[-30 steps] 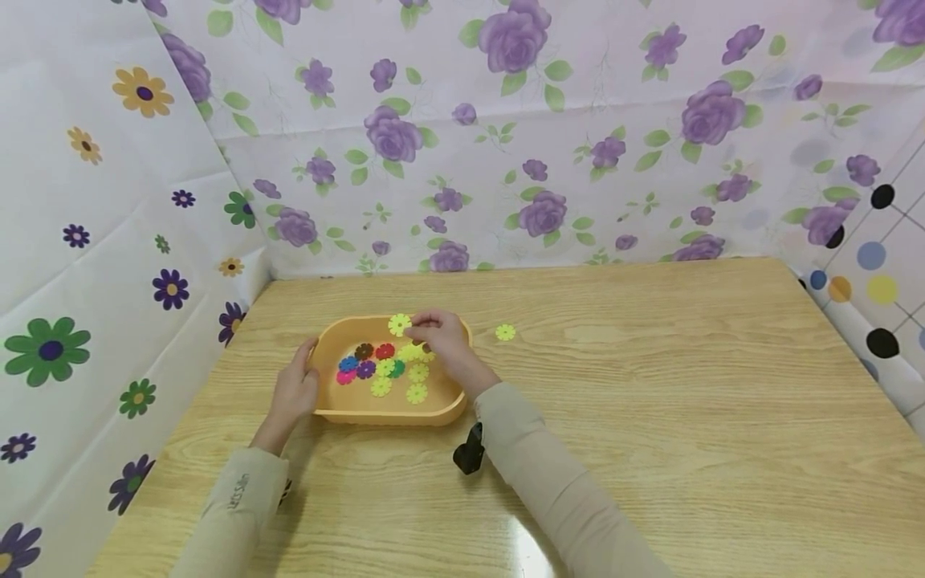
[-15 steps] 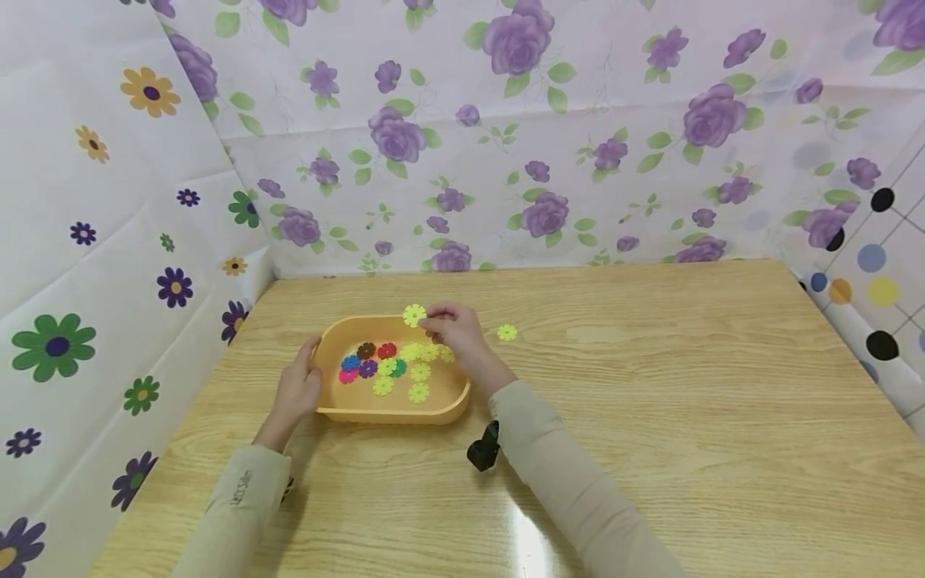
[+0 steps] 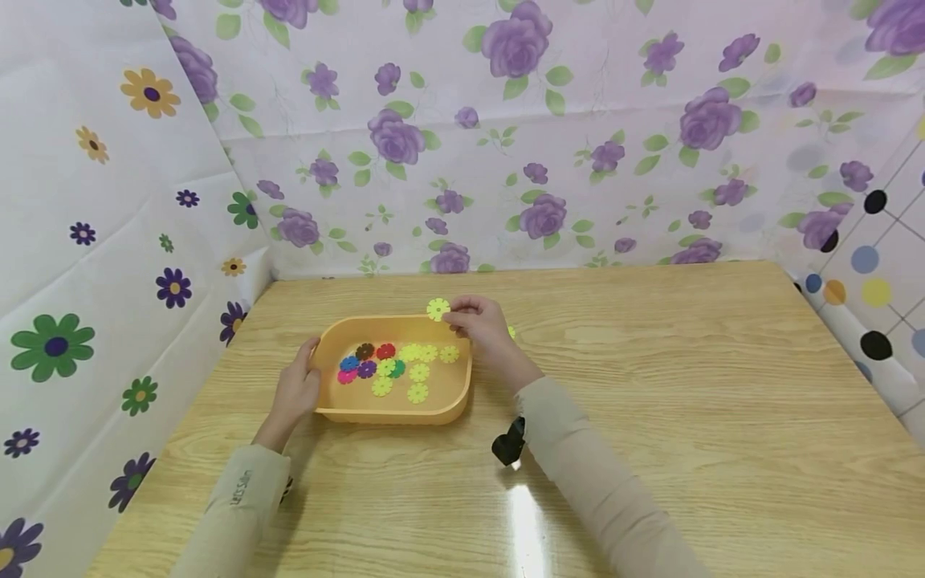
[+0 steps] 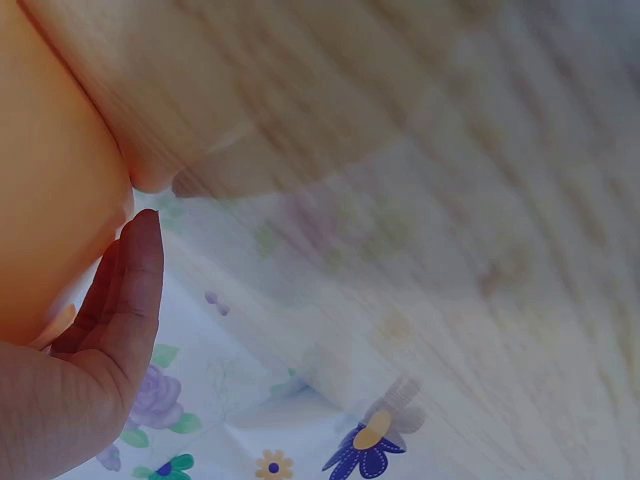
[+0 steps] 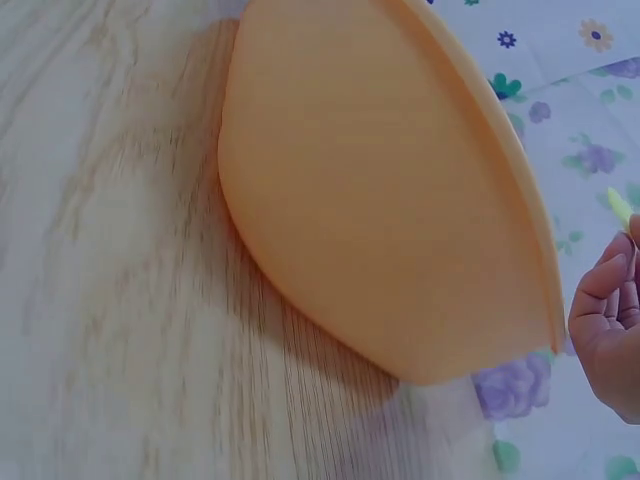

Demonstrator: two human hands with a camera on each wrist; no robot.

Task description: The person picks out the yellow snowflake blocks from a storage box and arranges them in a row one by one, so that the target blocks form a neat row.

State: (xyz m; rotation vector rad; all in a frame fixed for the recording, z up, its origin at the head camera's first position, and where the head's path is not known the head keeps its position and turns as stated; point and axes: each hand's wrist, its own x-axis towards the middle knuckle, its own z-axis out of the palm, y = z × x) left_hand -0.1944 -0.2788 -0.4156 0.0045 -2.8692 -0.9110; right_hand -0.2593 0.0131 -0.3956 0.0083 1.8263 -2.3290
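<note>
Inspector 1: What do we record from the head view?

Inspector 2: We find the right hand (image 3: 482,327) pinching a yellow flower-shaped plastic disc (image 3: 438,310) by its edge, raised near the far right corner of a rounded orange plastic basket (image 3: 393,417). The left hand (image 3: 299,384) is at the basket's left end, thumb by the rim.

Inspector 1: Contents?

Inspector 2: We note 1 brown disc (image 3: 364,352), 1 red disc (image 3: 386,351), 1 blue disc (image 3: 350,364), 1 pink disc (image 3: 348,376), 1 purple disc (image 3: 366,369), 1 green disc (image 3: 398,368) and several yellow discs (image 3: 419,372). Another yellow disc (image 3: 511,331), mostly hidden by the right hand, lies on the pale wood-grained table (image 3: 686,385).

Inspector 1: Left wrist view?

Inspector 2: We see nearly straight fingers (image 4: 138,285) along the basket's outer wall; whether the thumb hooks over the rim, we cannot tell.

Inspector 1: Right wrist view?

Inspector 2: The right hand is partly cut off, fingers curled, the raised disc edge-on at their tips. We see the basket's outer side beside it.
</note>
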